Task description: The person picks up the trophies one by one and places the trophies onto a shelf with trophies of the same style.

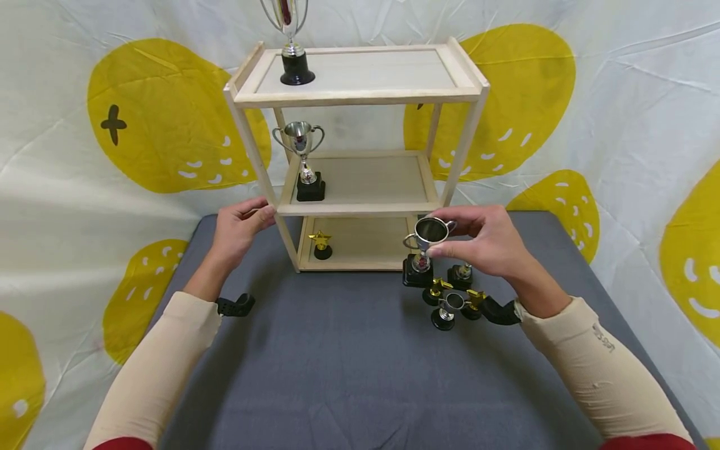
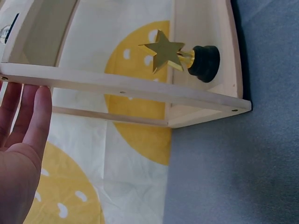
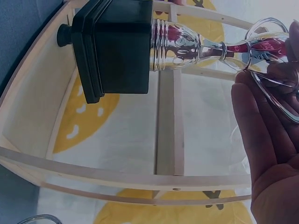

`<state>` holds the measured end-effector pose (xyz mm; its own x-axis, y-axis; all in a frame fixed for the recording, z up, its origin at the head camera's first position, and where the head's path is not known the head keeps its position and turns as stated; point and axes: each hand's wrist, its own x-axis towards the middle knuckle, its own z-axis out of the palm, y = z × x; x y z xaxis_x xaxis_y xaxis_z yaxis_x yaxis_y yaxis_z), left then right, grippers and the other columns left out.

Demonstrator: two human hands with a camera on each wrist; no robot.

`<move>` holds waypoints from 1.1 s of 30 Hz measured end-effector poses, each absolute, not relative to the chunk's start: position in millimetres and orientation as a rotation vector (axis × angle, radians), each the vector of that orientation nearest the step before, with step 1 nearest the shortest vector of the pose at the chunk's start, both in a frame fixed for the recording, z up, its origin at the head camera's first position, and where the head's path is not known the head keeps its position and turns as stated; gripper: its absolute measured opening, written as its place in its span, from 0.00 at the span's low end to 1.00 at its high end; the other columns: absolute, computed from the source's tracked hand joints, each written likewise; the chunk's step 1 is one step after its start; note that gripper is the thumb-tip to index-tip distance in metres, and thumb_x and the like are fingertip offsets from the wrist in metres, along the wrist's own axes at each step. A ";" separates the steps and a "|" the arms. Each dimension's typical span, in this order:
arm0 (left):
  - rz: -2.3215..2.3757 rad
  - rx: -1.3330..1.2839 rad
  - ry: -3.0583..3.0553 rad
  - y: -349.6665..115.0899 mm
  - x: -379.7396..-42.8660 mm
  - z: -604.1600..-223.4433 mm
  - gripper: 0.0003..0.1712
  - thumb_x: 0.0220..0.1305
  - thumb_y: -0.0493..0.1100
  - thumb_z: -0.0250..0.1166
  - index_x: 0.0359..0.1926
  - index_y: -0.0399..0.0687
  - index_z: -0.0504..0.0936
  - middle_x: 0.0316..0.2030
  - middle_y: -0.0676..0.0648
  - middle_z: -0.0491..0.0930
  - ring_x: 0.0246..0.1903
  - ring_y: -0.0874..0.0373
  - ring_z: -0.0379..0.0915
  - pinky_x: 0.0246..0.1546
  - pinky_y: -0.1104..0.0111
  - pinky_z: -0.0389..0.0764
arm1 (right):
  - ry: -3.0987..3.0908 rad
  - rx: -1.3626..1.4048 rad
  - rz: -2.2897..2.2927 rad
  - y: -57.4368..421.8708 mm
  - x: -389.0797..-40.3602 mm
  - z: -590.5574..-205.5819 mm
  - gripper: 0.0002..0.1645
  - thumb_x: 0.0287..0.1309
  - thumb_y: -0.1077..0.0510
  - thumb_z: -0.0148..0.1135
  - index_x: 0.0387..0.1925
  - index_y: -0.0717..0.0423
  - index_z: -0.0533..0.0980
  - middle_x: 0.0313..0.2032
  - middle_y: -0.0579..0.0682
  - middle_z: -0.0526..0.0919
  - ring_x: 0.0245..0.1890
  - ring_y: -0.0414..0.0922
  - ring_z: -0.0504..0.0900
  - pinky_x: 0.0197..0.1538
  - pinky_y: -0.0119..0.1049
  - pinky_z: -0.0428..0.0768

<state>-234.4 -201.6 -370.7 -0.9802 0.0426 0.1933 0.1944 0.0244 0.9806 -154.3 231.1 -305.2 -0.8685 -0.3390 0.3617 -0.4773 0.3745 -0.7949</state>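
Head: right hand (image 1: pixel 478 239) pinches silver metal two-handled trophy cup (image 1: pixel 421 261), right of centre; likely carry step, next move calling for level base. Left wrist: left hand (image 2: pixel 21 154), near-straight fingers touching pale wooden three-tier shelf (image 2: pixel 145 92), left. Right wrist: bowl gripped, upper right.

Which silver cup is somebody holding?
The cup in the right hand, near the bottom shelf. No hand holds the other cups, which stand on the higher shelves or the table.
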 end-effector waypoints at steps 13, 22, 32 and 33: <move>-2.090 -0.252 -2.184 -202.2 -233.3 -369.9 0.28 0.72 0.35 0.65 0.66 0.21 0.73 0.42 0.63 0.85 0.42 0.72 0.86 0.49 0.73 0.87 | -2.483 0.751 1.536 224.4 -156.9 -304.4 0.27 0.44 0.69 0.83 0.50 0.63 0.86 0.32 0.32 0.90 0.30 0.36 0.90 0.32 0.27 0.87; -2.084 -0.226 -2.200 -201.6 -234.3 -369.2 0.27 0.72 0.35 0.66 0.66 0.23 0.74 0.42 0.63 0.85 0.42 0.71 0.86 0.49 0.73 0.87 | -2.480 0.777 1.529 219.7 -158.5 -303.8 0.26 0.44 0.69 0.82 0.50 0.63 0.86 0.33 0.32 0.90 0.31 0.35 0.90 0.32 0.26 0.86; -2.075 -0.207 -2.207 -201.2 -234.3 -368.7 0.27 0.72 0.35 0.66 0.66 0.23 0.74 0.42 0.63 0.85 0.42 0.71 0.85 0.47 0.75 0.88 | -2.459 0.823 1.532 215.8 -162.3 -305.8 0.27 0.43 0.71 0.82 0.50 0.65 0.86 0.33 0.31 0.89 0.30 0.36 0.90 0.31 0.28 0.87; -2.079 -0.208 -2.205 -201.2 -234.3 -368.9 0.28 0.72 0.35 0.66 0.66 0.23 0.74 0.41 0.64 0.85 0.42 0.71 0.85 0.47 0.75 0.88 | -2.455 0.828 1.535 215.3 -162.7 -306.3 0.27 0.42 0.72 0.82 0.50 0.65 0.86 0.34 0.31 0.89 0.30 0.36 0.89 0.32 0.28 0.87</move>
